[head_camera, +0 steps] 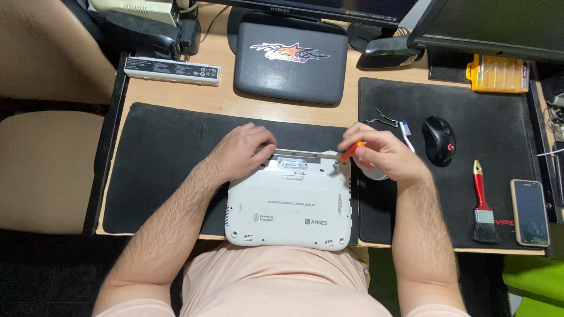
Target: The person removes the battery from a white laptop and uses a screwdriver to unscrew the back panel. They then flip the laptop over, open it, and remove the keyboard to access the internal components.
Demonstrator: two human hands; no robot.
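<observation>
Nearby, mouse (pixel 439 140) and paintbrush (pixel 483 205) flank the right hand (pixel 385 154).

matt white plastic laptop (pixel 288 205); wood desk (pixel 282 111)

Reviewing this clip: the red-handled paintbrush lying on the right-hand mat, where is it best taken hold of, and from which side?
Take the paintbrush by its red handle, from above. It lies flat on the black mat, handle pointing away from the person and dark bristles toward them. The slim handle has bare mat on both sides, between the mouse and the phone, so fingers can likely close across it without touching the bristles.
</observation>
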